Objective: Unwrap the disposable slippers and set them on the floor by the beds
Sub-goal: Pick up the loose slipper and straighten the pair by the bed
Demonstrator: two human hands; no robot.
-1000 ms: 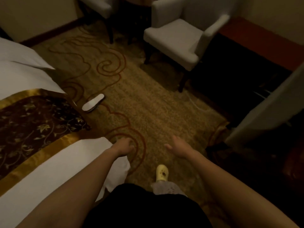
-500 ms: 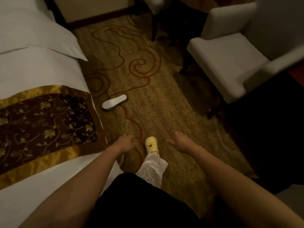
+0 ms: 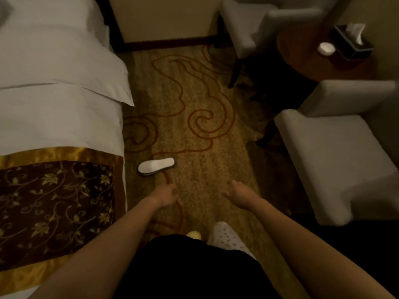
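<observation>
One white slipper lies flat on the patterned carpet, just beside the edge of the bed with its gold and brown runner. Both hands hang empty above the carpet, near the slipper but apart from it. The left hand has its fingers loosely curled, holding nothing; the right hand is spread open, palm turned inward. Two pale armchairs stand to the right, well apart from the slipper
</observation>
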